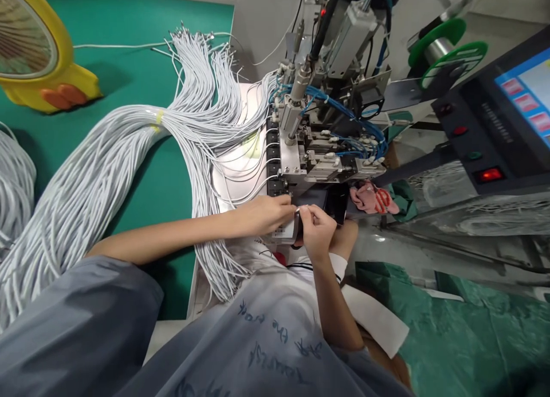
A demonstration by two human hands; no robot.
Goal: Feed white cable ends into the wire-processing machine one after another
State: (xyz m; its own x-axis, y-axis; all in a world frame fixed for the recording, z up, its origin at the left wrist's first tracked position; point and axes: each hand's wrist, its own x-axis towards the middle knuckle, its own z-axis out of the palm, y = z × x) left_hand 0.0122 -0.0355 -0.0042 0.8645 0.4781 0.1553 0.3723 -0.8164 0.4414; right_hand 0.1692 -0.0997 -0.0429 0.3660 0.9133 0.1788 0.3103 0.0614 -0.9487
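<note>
My left hand (264, 213) and my right hand (317, 228) meet just below the front of a grey metal machine (320, 150). Both pinch a thin white cable end (296, 211) between their fingertips. The left hand's fingers are pressed together on the cable. The right hand is curled closed around the same spot. A large bundle of white cables (129, 150), tied with a yellow band, fans from the green mat toward the machine. Several cable ends lie in a row of black slots (272, 156) on the machine's left side.
A yellow duck-shaped fan (38, 53) stands at the back left on the green mat (129, 59). A control panel with a touchscreen (511, 116) and red lamp sits right. A green wire spool (447, 47) is behind the machine. Green cloth (451, 328) lies at lower right.
</note>
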